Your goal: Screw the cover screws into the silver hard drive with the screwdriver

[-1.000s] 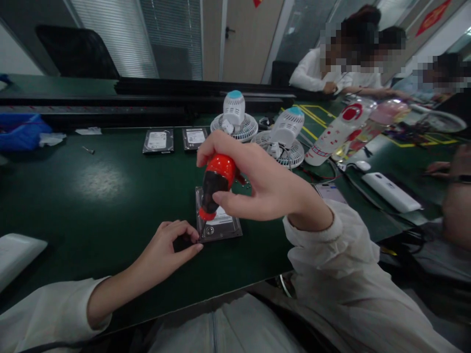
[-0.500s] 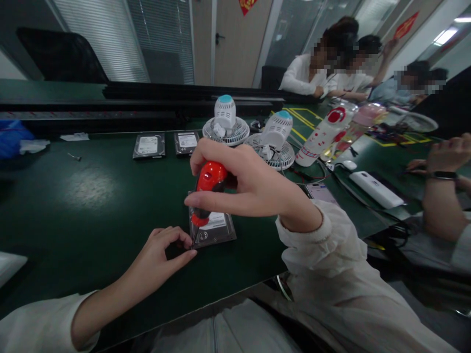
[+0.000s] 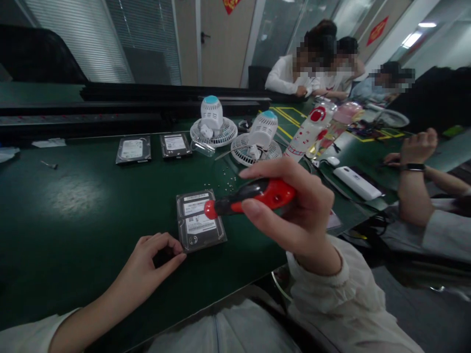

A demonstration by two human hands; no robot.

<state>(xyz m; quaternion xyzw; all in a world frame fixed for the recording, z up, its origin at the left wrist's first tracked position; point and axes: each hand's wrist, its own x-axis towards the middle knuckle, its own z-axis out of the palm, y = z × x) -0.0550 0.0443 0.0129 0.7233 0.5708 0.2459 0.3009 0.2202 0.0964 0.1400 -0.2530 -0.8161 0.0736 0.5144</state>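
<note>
A rectangular black-and-silver hard drive with white printed labels [image 3: 201, 223] lies flat on the dark green tabletop [image 3: 106, 211], set in from the middle of the near edge, with its long sides running away from that edge. The left hand [image 3: 149, 264] rests beside the drive's near left corner, thumb and forefinger drawn almost together there; whether they pinch anything cannot be told.

The right hand [image 3: 307, 211] is raised above the tabletop, its thumb and forefinger closed around the fat handle of a red-and-black screwdriver [image 3: 259, 191]. The handle lies nearly level and points left — its red collar shows in front of the drive's labels, and the shaft cannot be made out.

Small silver screws [image 3: 230, 184] are scattered just past the drive's far right corner. Along the far edge of the tabletop lie a silver-and-black hard drive with a white label [image 3: 133, 148] and, just right of it, a smaller-looking dark hard drive with a white label [image 3: 175, 145]. Next along that edge come two white plastic fans with blue caps [image 3: 212, 117], grilles down. Toward the right edge stand a white bottle with red markings [image 3: 306, 131] and a clear bottle with a pink lid [image 3: 344, 117]; nearer lies a long white plastic case [image 3: 357, 183]. Beyond it — at the right — is a co-worker's raised hand [image 3: 419, 146], a dark watch at the wrist.
</note>
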